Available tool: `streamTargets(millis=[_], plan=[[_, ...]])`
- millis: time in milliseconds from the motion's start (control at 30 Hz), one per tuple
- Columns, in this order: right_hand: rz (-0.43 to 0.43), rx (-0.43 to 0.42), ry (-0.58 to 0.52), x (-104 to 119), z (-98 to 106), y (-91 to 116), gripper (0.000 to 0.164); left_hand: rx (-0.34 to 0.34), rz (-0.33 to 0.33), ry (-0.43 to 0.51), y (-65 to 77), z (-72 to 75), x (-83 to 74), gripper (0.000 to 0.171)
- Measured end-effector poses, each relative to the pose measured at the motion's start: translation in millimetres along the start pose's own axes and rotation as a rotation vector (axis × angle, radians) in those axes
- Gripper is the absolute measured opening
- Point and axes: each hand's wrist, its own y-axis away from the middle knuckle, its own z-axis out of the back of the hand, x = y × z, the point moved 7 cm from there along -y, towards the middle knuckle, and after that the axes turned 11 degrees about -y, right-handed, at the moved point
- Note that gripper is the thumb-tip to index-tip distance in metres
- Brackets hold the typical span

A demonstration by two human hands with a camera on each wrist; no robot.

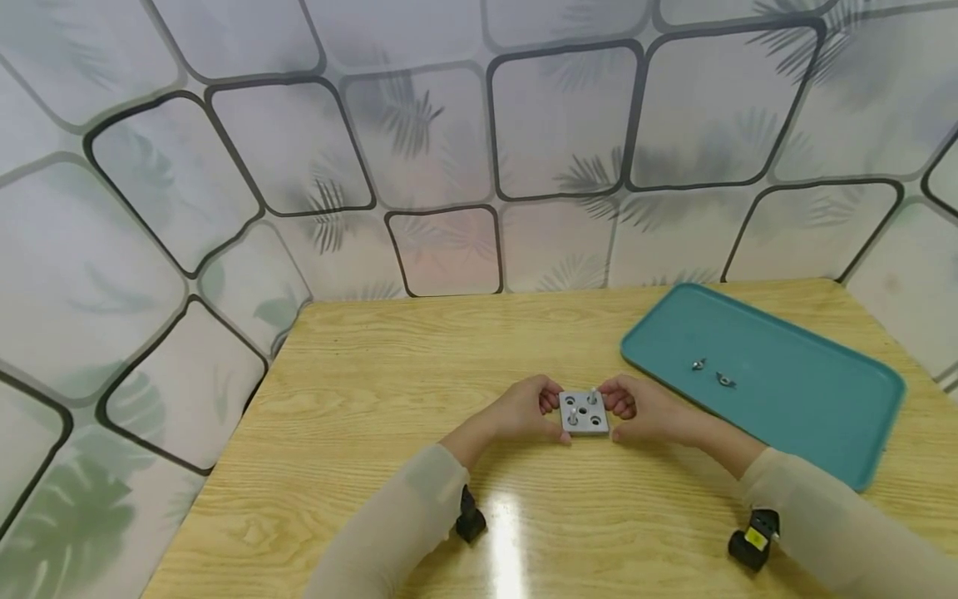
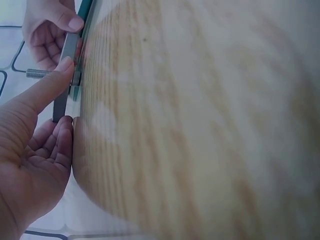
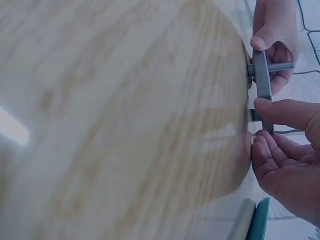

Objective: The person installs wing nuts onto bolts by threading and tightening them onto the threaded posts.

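A square grey metal plate (image 1: 584, 427) with several holes is held just over the table, between both hands. Two threaded bolts (image 1: 573, 417) poke up through it; their heads show on its underside in the right wrist view. My left hand (image 1: 522, 409) grips the plate's left edge, thumb at the near corner and curled fingers farther back. On the opposite edge, my right hand (image 1: 659, 412) pinches the plate (image 3: 263, 82) between thumb and fingers. From the left wrist, the plate (image 2: 61, 102) appears edge-on, with one bolt (image 2: 37, 73) sticking out.
A teal tray (image 1: 808, 366) lies at the right of the wooden table (image 1: 389, 374). Two small wing nuts (image 1: 724, 380) rest on it near its left side. Patterned curtain-like fabric (image 1: 561, 125) rises behind the table and along both sides.
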Motion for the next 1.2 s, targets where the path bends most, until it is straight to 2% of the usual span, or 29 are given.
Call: streamTargets(millis=[167,333,500,700,1033,1200], plan=[[-0.016,0.015,0.026,2.1,5.2,5.1,0.049,-0.002,-0.004,-0.006,0.5,0.1,-0.9,0.063],[0.002,-0.051,0.06,1.6,14.7,7.2,0.029,0.0,-0.008,-0.009,-0.4,-1.0,-0.1,0.064],[-0.017,-0.131,0.086,0.8,25.0,8.3,0.017,0.001,-0.016,0.003,-2.6,-2.6,1.4,0.064],[-0.015,-0.194,0.16,1.2,35.0,11.6,0.015,0.003,-0.012,0.016,-3.4,-3.7,3.5,0.063],[-0.021,-0.23,0.223,-5.2,54.6,23.1,0.018,-0.006,0.005,0.021,-2.4,-3.3,2.7,0.062],[0.021,-0.251,0.252,-6.7,64.3,28.7,0.016,-0.006,0.005,0.027,-1.7,-3.2,2.3,0.062]])
